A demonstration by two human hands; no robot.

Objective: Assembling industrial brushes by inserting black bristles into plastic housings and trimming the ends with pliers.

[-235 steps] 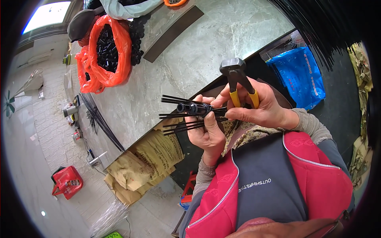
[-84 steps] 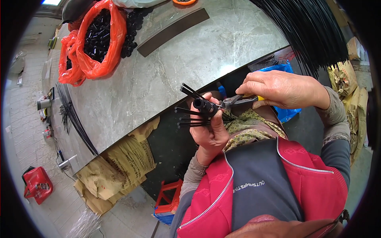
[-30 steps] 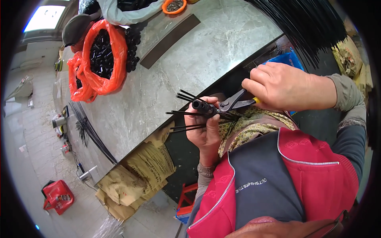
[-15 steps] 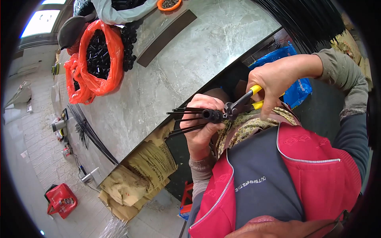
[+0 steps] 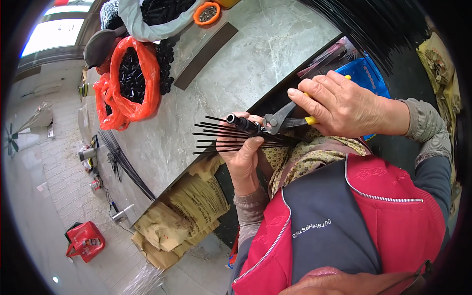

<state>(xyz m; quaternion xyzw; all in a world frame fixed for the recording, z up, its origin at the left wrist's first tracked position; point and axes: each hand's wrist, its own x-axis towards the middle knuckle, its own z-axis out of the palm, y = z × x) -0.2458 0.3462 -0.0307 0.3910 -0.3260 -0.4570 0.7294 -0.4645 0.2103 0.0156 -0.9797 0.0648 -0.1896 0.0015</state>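
My left hand (image 5: 242, 156) is closed around a black tubular hub (image 5: 242, 123) from which several thin black rods (image 5: 216, 133), like umbrella ribs, fan out to the left. The hub's open end points up and left. Yellow-handled pliers (image 5: 278, 119) are gripped in my right hand (image 5: 341, 105), their jaws at the hub's right side, touching or very close to it. The right palm covers most of the handles. Whether the jaws pinch a wire or rod there is too small to tell.
On the grey stone-patterned table (image 5: 211, 96) lie a dark flat strip (image 5: 206, 55), red bags (image 5: 114, 93) of black tubular parts, and an orange dish (image 5: 206, 14) of small pieces. Long black rods (image 5: 373, 24) bundle at upper right. Brown paper sacks (image 5: 187, 206) sit below the table edge.
The hub has turned so its open end points more upward, with the rods spread wider. My right hand has risen slightly and turned, its back now showing; the pliers stay at the hub.
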